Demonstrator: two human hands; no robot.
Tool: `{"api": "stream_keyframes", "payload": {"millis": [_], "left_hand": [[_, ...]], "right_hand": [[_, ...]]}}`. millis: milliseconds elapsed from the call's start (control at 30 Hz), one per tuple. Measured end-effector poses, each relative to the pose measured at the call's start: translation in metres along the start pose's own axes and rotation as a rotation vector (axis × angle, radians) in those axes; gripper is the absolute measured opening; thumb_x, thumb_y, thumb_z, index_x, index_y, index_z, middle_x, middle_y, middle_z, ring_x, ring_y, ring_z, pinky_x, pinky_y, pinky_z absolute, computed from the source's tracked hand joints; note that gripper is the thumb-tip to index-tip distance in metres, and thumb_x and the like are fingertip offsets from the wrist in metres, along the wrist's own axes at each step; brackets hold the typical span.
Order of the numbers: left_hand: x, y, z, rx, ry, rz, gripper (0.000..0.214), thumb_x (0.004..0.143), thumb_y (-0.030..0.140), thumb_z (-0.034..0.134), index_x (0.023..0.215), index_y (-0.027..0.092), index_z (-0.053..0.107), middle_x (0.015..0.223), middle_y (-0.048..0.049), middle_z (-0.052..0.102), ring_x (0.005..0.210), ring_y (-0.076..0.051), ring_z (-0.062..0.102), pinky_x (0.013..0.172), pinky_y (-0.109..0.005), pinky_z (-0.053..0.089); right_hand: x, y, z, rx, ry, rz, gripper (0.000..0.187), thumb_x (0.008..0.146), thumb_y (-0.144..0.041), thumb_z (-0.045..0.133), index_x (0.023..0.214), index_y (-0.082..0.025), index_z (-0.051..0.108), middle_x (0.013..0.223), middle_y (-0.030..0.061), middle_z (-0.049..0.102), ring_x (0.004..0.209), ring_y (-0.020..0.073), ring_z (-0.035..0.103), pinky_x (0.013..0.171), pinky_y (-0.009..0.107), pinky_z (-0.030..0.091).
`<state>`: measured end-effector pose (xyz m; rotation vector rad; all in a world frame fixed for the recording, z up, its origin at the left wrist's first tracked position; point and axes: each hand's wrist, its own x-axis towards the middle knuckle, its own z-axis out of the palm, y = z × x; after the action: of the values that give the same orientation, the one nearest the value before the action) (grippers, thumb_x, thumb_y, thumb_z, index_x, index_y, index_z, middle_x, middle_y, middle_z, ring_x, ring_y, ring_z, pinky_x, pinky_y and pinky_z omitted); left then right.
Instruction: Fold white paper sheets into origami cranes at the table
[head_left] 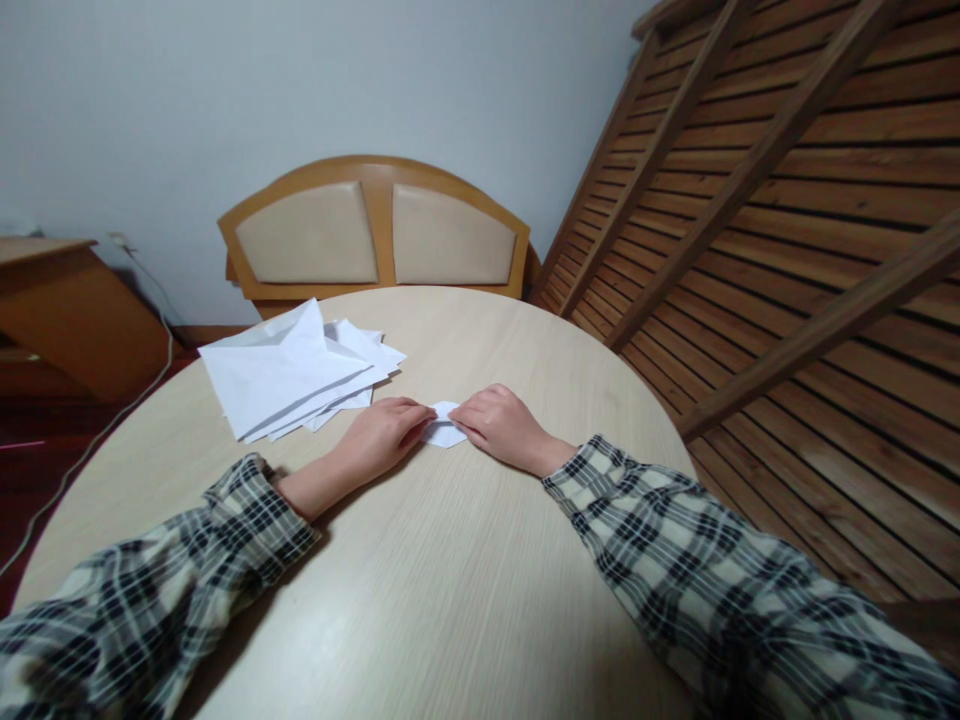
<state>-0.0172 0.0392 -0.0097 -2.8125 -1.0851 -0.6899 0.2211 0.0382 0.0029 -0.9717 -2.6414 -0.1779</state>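
A small piece of folded white paper [446, 434] lies on the round table between my two hands. My left hand [384, 435] pinches its left side, fingers pressed together. On the opposite side, my right hand [499, 425] grips the paper's right edge with closed fingers. A crease or folded flap runs across the paper from one hand's fingertips to the other's. The paper's outer ends are hidden under my fingers. Just beyond my left hand sits a loose pile of white paper sheets [289, 375], some with folds and raised corners.
The pale round table [450, 600] fills the foreground. Behind it stands a wooden headboard with padded panels [307, 235] against the wall. A slatted wooden frame [757, 230] leans along the right. At the left are a wooden desk [67, 310] and a white cable [97, 440].
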Motion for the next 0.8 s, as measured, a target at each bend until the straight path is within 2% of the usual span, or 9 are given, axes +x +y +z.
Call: {"api": "stream_keyframes", "payload": {"millis": [167,300,367,533,667,800], "left_hand": [[0.000,0.003,-0.002,0.044,-0.026,-0.072,0.021,0.094,0.015,0.048,0.097,0.013,0.068,0.093,-0.0134,0.073,0.081,-0.024,0.068,0.073,-0.037,0.055],[0.000,0.003,-0.003,0.014,-0.020,-0.162,0.019,0.092,0.014,0.048,0.098,0.014,0.066,0.088,-0.0114,0.072,0.077,-0.023,0.066,0.069,-0.034,0.052],[0.000,0.002,-0.002,-0.009,-0.015,-0.190,0.019,0.092,0.015,0.049,0.100,0.014,0.065,0.088,-0.0108,0.072,0.077,-0.022,0.065,0.069,-0.033,0.051],[0.000,0.004,-0.003,-0.057,-0.021,-0.225,0.020,0.093,0.019,0.046,0.101,0.015,0.064,0.090,-0.0106,0.071,0.078,-0.022,0.064,0.070,-0.033,0.049],[0.001,0.008,-0.008,-0.106,-0.042,-0.205,0.023,0.096,0.023,0.043,0.100,0.016,0.064,0.089,-0.0098,0.071,0.080,-0.022,0.063,0.072,-0.033,0.048],[0.002,0.014,-0.016,-0.173,-0.054,-0.156,0.037,0.101,0.037,0.035,0.095,0.016,0.065,0.087,-0.0093,0.070,0.079,-0.022,0.064,0.071,-0.034,0.048]], "right_hand": [[-0.001,-0.001,-0.003,0.104,0.062,-0.026,0.032,0.101,-0.039,0.050,0.115,-0.018,0.070,0.109,0.0075,0.074,0.104,0.0220,0.062,0.090,0.037,0.036],[-0.002,-0.001,-0.003,0.158,0.084,-0.098,0.054,0.091,-0.057,0.061,0.131,-0.020,0.061,0.123,0.0087,0.070,0.114,0.0249,0.058,0.099,0.039,0.034],[-0.002,-0.001,-0.003,0.143,0.078,-0.109,0.058,0.090,-0.054,0.063,0.136,-0.019,0.057,0.127,0.0101,0.068,0.116,0.0256,0.057,0.101,0.040,0.034],[-0.002,0.001,0.000,0.092,0.072,-0.048,0.042,0.094,-0.026,0.060,0.135,-0.018,0.058,0.123,0.0097,0.070,0.113,0.0242,0.058,0.099,0.040,0.035],[-0.001,0.002,0.003,0.094,0.116,-0.026,0.027,0.094,-0.021,0.060,0.120,-0.018,0.067,0.110,0.0067,0.075,0.104,0.0226,0.062,0.094,0.038,0.037],[0.000,0.003,0.005,0.073,0.155,0.001,0.015,0.096,-0.021,0.057,0.104,-0.019,0.070,0.099,0.0040,0.076,0.095,0.0205,0.064,0.091,0.036,0.038]]}}
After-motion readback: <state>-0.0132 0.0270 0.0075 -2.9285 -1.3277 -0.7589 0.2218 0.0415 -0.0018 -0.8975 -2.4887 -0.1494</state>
